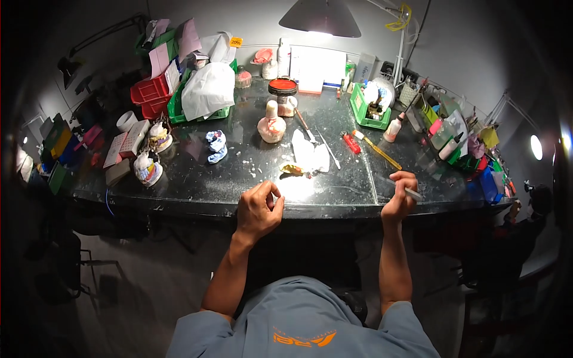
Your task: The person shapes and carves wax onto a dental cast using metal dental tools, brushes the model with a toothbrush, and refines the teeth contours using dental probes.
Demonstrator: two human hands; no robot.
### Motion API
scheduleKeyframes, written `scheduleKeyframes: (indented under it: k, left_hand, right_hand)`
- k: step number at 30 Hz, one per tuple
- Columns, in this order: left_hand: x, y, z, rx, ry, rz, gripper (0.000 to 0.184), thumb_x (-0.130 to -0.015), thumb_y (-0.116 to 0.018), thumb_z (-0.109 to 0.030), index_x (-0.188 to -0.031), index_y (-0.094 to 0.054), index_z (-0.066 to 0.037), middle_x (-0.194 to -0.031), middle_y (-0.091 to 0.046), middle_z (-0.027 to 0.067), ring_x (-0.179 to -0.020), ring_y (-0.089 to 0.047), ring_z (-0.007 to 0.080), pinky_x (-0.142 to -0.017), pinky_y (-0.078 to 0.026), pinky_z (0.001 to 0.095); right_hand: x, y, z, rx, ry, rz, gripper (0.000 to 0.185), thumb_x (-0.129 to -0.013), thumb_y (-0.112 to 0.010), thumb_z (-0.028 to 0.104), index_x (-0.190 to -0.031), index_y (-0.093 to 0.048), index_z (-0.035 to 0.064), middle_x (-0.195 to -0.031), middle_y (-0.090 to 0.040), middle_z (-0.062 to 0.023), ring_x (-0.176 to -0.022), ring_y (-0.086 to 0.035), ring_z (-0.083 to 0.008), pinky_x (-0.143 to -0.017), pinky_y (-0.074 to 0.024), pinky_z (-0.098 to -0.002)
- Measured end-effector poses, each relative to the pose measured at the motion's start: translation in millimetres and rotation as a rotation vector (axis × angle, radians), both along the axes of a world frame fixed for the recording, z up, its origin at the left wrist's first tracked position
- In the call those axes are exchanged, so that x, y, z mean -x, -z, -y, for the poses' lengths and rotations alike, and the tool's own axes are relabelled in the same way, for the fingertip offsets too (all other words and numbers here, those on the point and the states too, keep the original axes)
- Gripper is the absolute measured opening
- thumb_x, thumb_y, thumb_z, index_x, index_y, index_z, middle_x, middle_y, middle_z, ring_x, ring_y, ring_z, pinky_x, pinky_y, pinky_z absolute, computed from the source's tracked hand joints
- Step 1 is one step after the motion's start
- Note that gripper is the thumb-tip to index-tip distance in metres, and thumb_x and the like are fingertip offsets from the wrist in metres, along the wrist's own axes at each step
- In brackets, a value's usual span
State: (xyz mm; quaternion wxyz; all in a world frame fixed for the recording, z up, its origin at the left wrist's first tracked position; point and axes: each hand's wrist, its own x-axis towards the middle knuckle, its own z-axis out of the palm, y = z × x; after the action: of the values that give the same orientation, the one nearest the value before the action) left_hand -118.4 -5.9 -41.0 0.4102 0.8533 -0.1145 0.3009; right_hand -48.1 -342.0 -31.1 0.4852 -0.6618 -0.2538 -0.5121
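My left hand (261,207) hovers at the table's front edge, its fingers curled in toward the thumb. Whatever they may grip is hidden or too small to see. My right hand (399,197) is raised to the right, closed around a slim grey stick-like tool (413,194). Between and beyond the hands lie a crumpled white tissue (310,154) and a small yellow-and-dark piece (292,170). A thin white-tipped stick (330,149), a red lighter (351,143) and a yellow brush-like stick (382,153) rest farther back.
Behind the tissue stand a round-bodied bottle (271,129) and a red-topped round tin (282,87). Green bins (371,122) hold supplies. Small painted shoe-like pieces (216,146) sit left, near white figurines (148,169). A lamp (320,18) hangs overhead; a dropper bottle (394,128) stands right.
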Motion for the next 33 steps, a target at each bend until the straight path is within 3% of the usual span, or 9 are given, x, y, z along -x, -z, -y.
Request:
scheduleKeyframes:
  k: [4,6,9,12,15,19,22,28,33]
  left_hand:
    - [2,-2,1,0.015,-0.023,-0.038,0.015,-0.083,-0.079,-0.005,-0.083,-0.064,-0.004,-0.062,-0.057,0.0057,-0.053,-0.057,0.0167,-0.052,-0.045,0.0332]
    - [3,-3,2,0.012,-0.021,-0.036,0.015,-0.084,-0.079,-0.005,-0.083,-0.064,-0.004,-0.062,-0.057,0.0056,-0.053,-0.057,0.0167,-0.052,-0.045,0.0334]
    - [2,-3,1,0.020,-0.009,-0.034,0.015,-0.084,-0.079,-0.005,-0.084,-0.064,-0.004,-0.062,-0.056,0.0057,-0.053,-0.057,0.0170,-0.052,-0.045,0.0337]
    - [3,-5,0,0.025,0.000,-0.028,0.015,-0.084,-0.079,-0.005,-0.084,-0.064,-0.004,-0.063,-0.056,0.0058,-0.052,-0.056,0.0175,-0.052,-0.045,0.0341]
    - [3,-4,0,0.028,-0.002,-0.013,0.016,-0.084,-0.079,-0.005,-0.084,-0.064,-0.004,-0.063,-0.056,0.0058,-0.052,-0.056,0.0178,-0.052,-0.044,0.0342]
    - [3,-3,0,0.026,-0.004,-0.024,0.016,-0.083,-0.079,-0.005,-0.084,-0.063,-0.004,-0.063,-0.056,0.0059,-0.052,-0.057,0.0179,-0.051,-0.044,0.0341]
    - [4,-4,-1,0.022,-0.002,-0.032,0.016,-0.083,-0.079,-0.004,-0.084,-0.063,-0.004,-0.064,-0.056,0.0063,-0.052,-0.057,0.0182,-0.051,-0.044,0.0343]
    - [2,-2,-1,0.018,0.022,0.007,0.017,-0.082,-0.079,-0.003,-0.083,-0.063,-0.005,-0.065,-0.057,0.0071,-0.053,-0.058,0.0193,-0.052,-0.045,0.0352]
    - [2,0,0,0.026,0.010,0.025,0.017,-0.082,-0.079,-0.003,-0.083,-0.062,-0.005,-0.066,-0.058,0.0073,-0.054,-0.058,0.0197,-0.053,-0.046,0.0354]
  right_hand:
    - [5,-22,-37,0.176,-0.310,-0.073,0.014,-0.106,-0.049,0.010,-0.102,-0.058,0.0009,-0.093,-0.069,-0.0156,-0.086,-0.067,-0.0254,-0.079,-0.0532,-0.0386]
    - [8,-27,-54,0.313,-0.313,-0.354,0.010,-0.103,-0.053,0.007,-0.104,-0.061,0.0015,-0.089,-0.068,-0.0149,-0.081,-0.068,-0.0295,-0.076,-0.0538,-0.0397]
    - [-2,-28,-81,0.581,-0.131,-0.472,0.009,-0.093,-0.061,0.000,-0.100,-0.067,-0.0002,-0.086,-0.067,-0.0193,-0.077,-0.067,-0.0377,-0.072,-0.0540,-0.0444]
    - [-9,-19,-97,0.641,-0.109,-0.621,0.017,-0.091,-0.074,0.016,-0.093,-0.075,-0.0010,-0.084,-0.073,-0.0206,-0.080,-0.073,-0.0398,-0.074,-0.0563,-0.0469]
    - [-10,-19,-112,0.636,-0.065,-0.770,0.026,-0.089,-0.080,0.025,-0.096,-0.080,0.0003,-0.086,-0.076,-0.0229,-0.080,-0.076,-0.0408,-0.074,-0.0586,-0.0475]
    - [-10,-18,-126,0.656,0.044,-0.823,0.032,-0.087,-0.083,0.031,-0.104,-0.083,0.0037,-0.086,-0.076,-0.0246,-0.079,-0.077,-0.0406,-0.074,-0.0601,-0.0479]
    - [-10,-24,-132,0.662,0.080,-0.927,0.025,-0.089,-0.082,0.028,-0.097,-0.082,0.0049,-0.084,-0.075,-0.0242,-0.080,-0.076,-0.0421,-0.074,-0.0600,-0.0489]
    - [-14,-2,-122,0.751,0.052,-0.648,0.012,-0.089,-0.078,0.017,-0.092,-0.076,0.0049,-0.084,-0.075,-0.0215,-0.082,-0.074,-0.0433,-0.074,-0.0589,-0.0516]
    - [-16,-17,-104,0.859,0.023,-0.641,0.008,-0.087,-0.073,0.009,-0.094,-0.074,0.0052,-0.092,-0.076,-0.0187,-0.089,-0.074,-0.0406,-0.077,-0.0586,-0.0504]
